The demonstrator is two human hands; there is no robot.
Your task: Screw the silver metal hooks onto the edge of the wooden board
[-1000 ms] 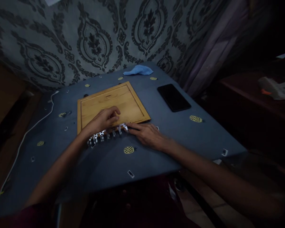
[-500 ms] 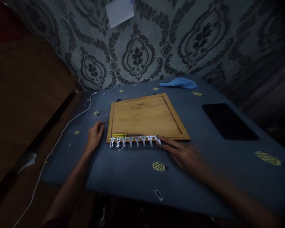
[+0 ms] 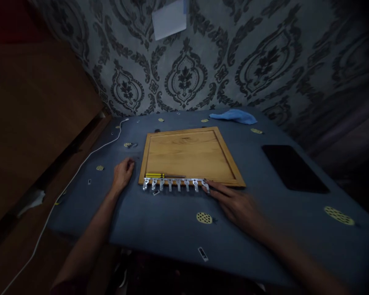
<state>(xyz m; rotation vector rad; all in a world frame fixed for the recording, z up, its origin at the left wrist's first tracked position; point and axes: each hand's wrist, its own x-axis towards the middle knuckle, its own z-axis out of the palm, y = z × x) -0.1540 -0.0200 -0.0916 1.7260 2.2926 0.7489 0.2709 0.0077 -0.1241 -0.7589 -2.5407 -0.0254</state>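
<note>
A metal hook rail (image 3: 178, 185) with several hooks lies along the near edge of a framed wooden board (image 3: 186, 153), its hooks pointing toward me. At its right end, the fingers of my right hand (image 3: 236, 205) grip the last hook. On the board just behind the rail rests a screwdriver (image 3: 155, 175) with a yellow and black handle, its thin shaft pointing right. My left hand (image 3: 123, 174) rests on the cloth left of the board, fingers curled together. Whatever its fingertips may hold is too small to make out.
A blue cloth (image 3: 233, 116) lies at the back, and a black flat tablet-like object (image 3: 295, 168) at the right. Along the left runs a white cable (image 3: 93, 155) beside a wooden cabinet (image 3: 43, 102). A patterned wall (image 3: 186, 78) rises behind the blue covered table (image 3: 166, 229).
The camera view has shifted slightly left and up. Both hands stay in nearly the same places, the right still at the rail's end, and the left fingers look a little more curled.
</note>
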